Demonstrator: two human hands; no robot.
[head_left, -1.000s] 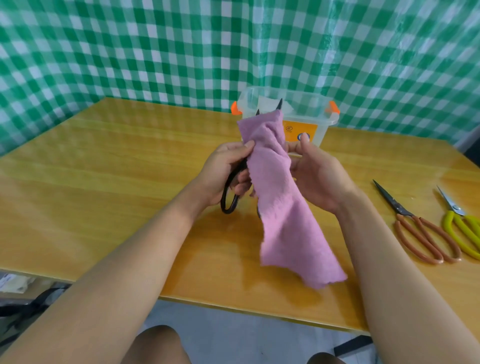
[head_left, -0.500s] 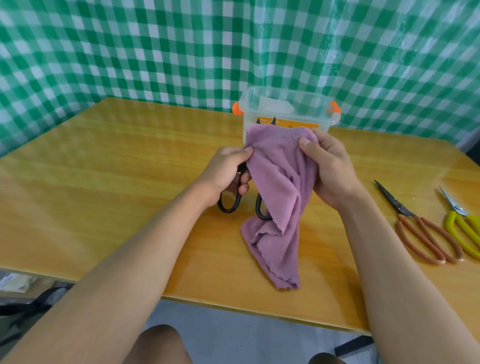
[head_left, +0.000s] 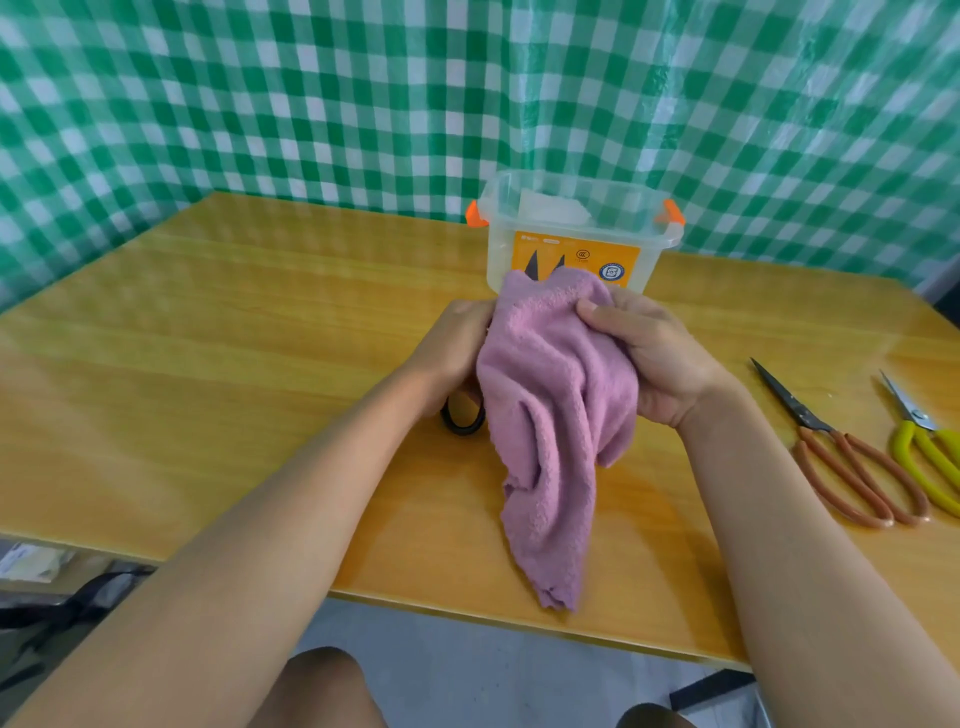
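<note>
Backdrop: a green-and-white checked curtain hangs behind the far and left edges of the work area.

Tabletop: yellow wood grain, glossy, and it carries every item listed below.

Pink cloth: a terry towel held in front of me above the tabletop, between my two hands. Its upper part is bunched around the blades of the black scissors. Its lower end hangs down to the near edge of the tabletop.

Clear plastic box: it has orange clips and an orange label and stands upright, with no lid on, just behind the cloth.

My right hand: the fingers and thumb are clamped on the upper cloth, squeezing it from the right side.

My left hand: the fingers are curled around the handle of the black scissors. The fingertips are hidden behind the cloth.

Brown-handled scissors: they lie flat to my right with blades together, tip pointing away from me.

Yellow-handled scissors: they lie just beside the brown pair, further right, partly cut off by the frame.

Black scissors: one handle loop shows under my left hand. Two blade tips stand slightly apart above the cloth. The rest is covered.
</note>
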